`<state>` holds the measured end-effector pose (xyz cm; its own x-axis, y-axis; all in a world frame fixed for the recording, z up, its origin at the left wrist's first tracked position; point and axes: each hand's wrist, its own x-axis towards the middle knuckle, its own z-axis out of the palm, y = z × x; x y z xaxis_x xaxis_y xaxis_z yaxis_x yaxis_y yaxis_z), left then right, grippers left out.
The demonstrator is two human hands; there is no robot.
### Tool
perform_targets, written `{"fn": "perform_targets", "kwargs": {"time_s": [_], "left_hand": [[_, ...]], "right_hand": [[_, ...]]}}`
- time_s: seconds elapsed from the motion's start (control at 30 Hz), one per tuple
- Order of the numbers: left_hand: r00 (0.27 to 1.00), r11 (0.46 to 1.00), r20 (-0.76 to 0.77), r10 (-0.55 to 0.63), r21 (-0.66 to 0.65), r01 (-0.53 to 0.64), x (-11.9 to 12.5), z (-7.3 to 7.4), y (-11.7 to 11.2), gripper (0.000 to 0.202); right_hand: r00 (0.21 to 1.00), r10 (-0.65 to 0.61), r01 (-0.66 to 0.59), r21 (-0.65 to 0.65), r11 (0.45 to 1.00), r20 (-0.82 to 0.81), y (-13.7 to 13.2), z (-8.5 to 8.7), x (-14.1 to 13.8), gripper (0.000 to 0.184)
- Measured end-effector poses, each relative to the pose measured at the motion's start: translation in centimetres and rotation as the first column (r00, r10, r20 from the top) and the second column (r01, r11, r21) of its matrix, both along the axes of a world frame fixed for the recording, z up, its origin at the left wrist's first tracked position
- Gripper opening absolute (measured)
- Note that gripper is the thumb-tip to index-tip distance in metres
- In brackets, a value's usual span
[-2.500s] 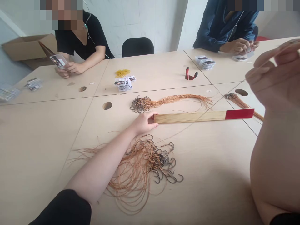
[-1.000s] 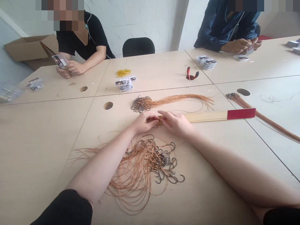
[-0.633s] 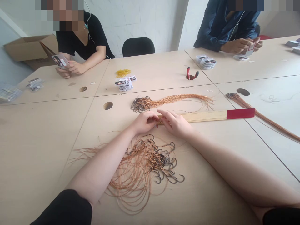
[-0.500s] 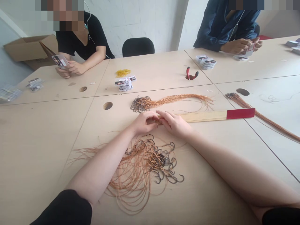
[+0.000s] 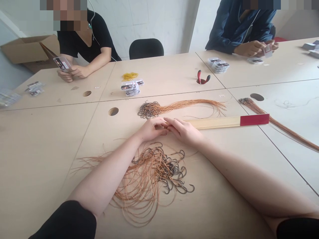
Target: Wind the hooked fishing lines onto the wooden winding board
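A long wooden stick with a red end (image 5: 224, 121) lies across the table in front of me. My left hand (image 5: 150, 128) and my right hand (image 5: 183, 130) meet at its left end, fingers curled and pinched together there. What they pinch is too small to make out. Just below my hands lies a tangled pile of large fish hooks on orange line (image 5: 154, 172). A tidier bundle of hooks and orange line (image 5: 174, 108) lies just beyond the stick.
Another orange line bundle (image 5: 271, 121) runs off to the right. Red-handled pliers (image 5: 203, 78), yellow rubber bands (image 5: 129, 76) and stacks of small packets (image 5: 131, 88) sit farther back. Two people across the table handle packets. Cable holes (image 5: 113, 111) dot the tabletop.
My right hand came down from the upper right to the stick's left end and joined my left hand. In the last second both hands shifted only slightly.
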<state>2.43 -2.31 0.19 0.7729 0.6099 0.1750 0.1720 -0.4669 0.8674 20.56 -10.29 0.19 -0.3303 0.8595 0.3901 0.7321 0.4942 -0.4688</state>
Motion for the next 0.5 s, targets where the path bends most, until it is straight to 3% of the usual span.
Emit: {"fn": "perform_targets", "kwargs": {"time_s": [0.17,0.3,0.5], "left_hand": [[0.999,1.000,0.045,-0.015,-0.015,0.016,0.04,-0.09,0.02,0.017],[0.998,0.999,0.062,0.032,-0.014,-0.031,0.07,-0.13,0.16,0.016],[0.994,0.993,-0.025,0.105,-0.049,-0.106,0.10,0.27,-0.01,0.023]], "right_hand": [[0.999,-0.008,0.008,0.018,1.000,-0.031,-0.06,0.07,0.00,0.040],[0.999,-0.009,0.010,0.033,0.999,-0.047,-0.13,0.25,0.02,0.049],[0.996,-0.053,0.049,0.057,0.997,0.073,0.01,0.35,-0.02,0.034]]}}
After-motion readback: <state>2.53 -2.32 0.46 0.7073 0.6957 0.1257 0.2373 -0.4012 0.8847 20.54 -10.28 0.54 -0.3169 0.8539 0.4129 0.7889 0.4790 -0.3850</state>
